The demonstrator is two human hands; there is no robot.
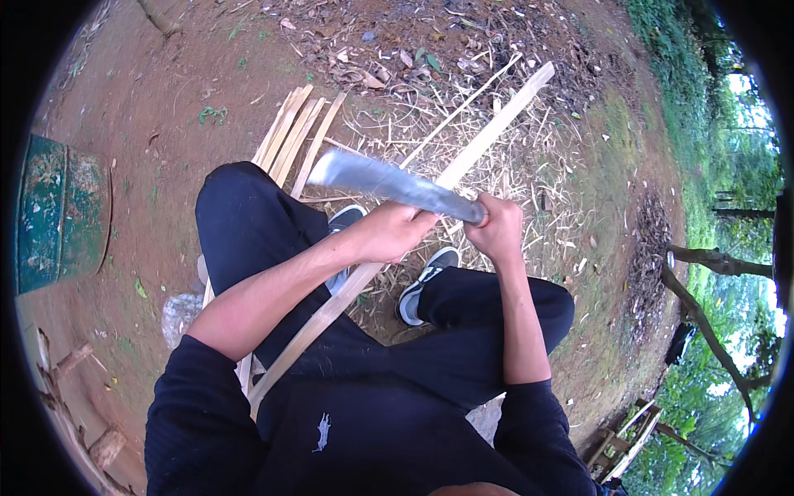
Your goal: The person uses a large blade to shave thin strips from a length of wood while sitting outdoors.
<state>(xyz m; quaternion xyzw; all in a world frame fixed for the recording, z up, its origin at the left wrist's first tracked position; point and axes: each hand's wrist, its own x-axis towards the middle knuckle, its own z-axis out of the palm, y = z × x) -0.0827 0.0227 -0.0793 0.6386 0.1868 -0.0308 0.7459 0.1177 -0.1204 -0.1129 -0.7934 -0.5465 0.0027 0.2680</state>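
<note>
Over lap, seated on dirt:
R hand (497, 229): gripping machete (389, 183) handle, fist closed.
L hand (389, 233): clamping long bamboo strip (488, 136) w/ blade prob. resting on it.
Strip: running lap-to-ground diagonally.
Spare slats (291, 132): lying beyond L knee.

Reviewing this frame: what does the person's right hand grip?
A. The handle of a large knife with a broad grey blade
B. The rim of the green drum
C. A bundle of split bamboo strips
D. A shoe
A: the right hand is closed around the handle end of the large knife, whose blade lies across the long bamboo strip that the left hand holds.
</note>
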